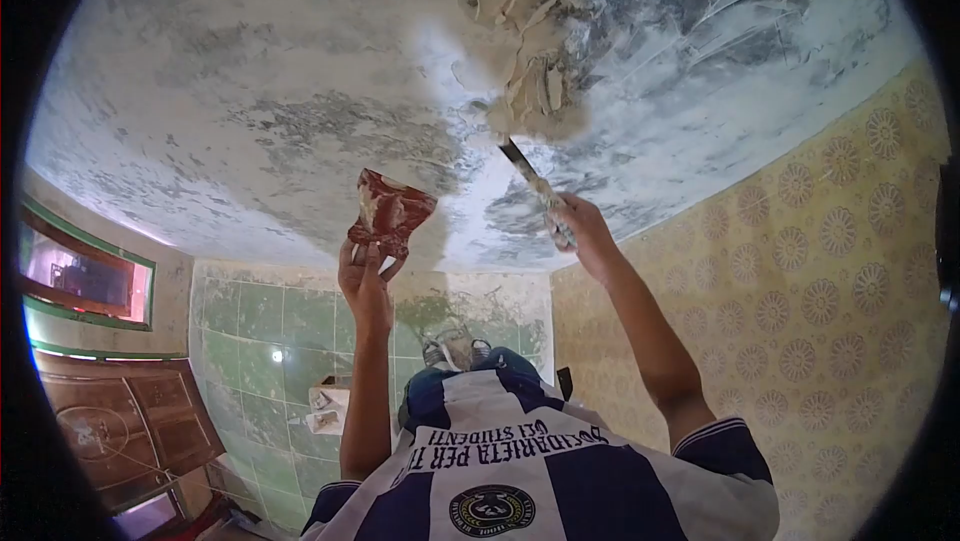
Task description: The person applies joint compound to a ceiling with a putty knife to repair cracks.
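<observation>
My right hand is raised and grips the handle of a putty knife. Its blade presses into a thick patch of wet beige plaster on the mottled grey-white ceiling. To the left, my left hand holds up a small red-brown board smeared with plaster, just under the ceiling. Both arms are stretched upward, about a forearm's length apart. My striped blue-and-white shirt fills the bottom of the view.
A yellow patterned wall rises at the right. Green tiles cover the surface beyond my shoes. A wooden door and a green-framed window stand at the left. Some pale scraps lie on the tiles.
</observation>
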Motion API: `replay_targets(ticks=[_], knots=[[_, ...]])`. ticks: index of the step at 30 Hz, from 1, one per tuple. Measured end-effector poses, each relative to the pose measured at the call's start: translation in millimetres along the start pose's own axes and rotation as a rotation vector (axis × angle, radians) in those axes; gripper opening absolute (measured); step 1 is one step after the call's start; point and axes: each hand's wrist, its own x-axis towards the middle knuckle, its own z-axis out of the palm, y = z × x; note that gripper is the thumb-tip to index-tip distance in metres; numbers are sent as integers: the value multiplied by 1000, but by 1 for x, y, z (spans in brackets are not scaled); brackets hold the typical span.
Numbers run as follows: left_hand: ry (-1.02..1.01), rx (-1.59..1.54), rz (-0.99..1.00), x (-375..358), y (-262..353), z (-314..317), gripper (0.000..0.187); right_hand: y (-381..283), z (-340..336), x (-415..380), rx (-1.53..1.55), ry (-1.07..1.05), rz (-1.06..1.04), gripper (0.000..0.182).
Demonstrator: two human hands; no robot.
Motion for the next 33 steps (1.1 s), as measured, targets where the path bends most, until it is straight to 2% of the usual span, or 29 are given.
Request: replay_targets(ticks=[7,11,13,17,21,22,26,28,31,33], knots=[[13,15,-24,5,2,-32,37,-42,-17,40,-375,-28,191,35],[45,-13,-32,7,-2,-40,38,-77,-19,62,-569,74,187,40],[57,-21,-48,8,-7,-45,38,-94,-21,74,-687,73,114,44],[47,-46,-72,12,-16,-52,39,-134,-16,84,-786,20,161,47],[53,-45,-90,14,-15,-52,40,-164,-10,83,-833,-31,64,41],[54,-47,-95,15,-16,-53,40,-169,-5,80,-902,27,33,36],[48,-71,-111,17,-19,-54,40,-181,-16,75,-949,-6,77,30],[32,-64,-114,17,-16,-52,40,-180,-25,65,-871,7,79,27],[10,-62,-122,20,-5,-43,39,-173,-18,39,-894,11,34,35],[16,-64,-124,23,4,-36,38,-164,-4,13,-871,-65,-9,32]])
